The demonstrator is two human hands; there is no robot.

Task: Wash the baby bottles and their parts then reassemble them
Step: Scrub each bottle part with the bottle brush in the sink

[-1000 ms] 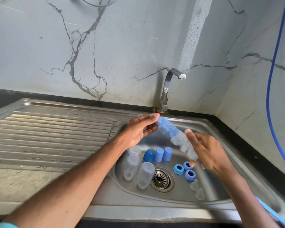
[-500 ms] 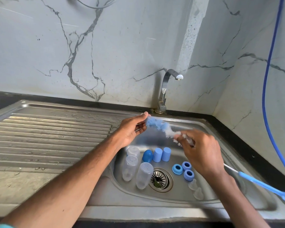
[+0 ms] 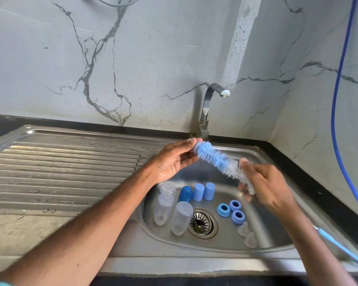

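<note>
Left hand (image 3: 172, 162) grip pinches bottle brush (image 3: 215, 156) tip over sink (image 3: 221, 184). Right hand (image 3: 265, 186) grip seemingly clamped round lower bristles, blurred. Bottles (image 3: 181, 217), caps (image 3: 198, 191), rings (image 3: 235, 211) below.

Steel sink (image 3: 221, 247), ribbed drainboard (image 3: 60, 172) on the left with droplets on it. Curved tap (image 3: 206, 104) at back edge. Round drain strainer (image 3: 202, 222) in basin floor. Grey-veined marble wall (image 3: 153, 48) behind, blue hose (image 3: 339, 79) down the right side. Black counter strip (image 3: 298, 164) around the sink.

Grey-veined marble walls (image 3: 153, 58) meet a black counter edge (image 3: 298, 162).
</note>
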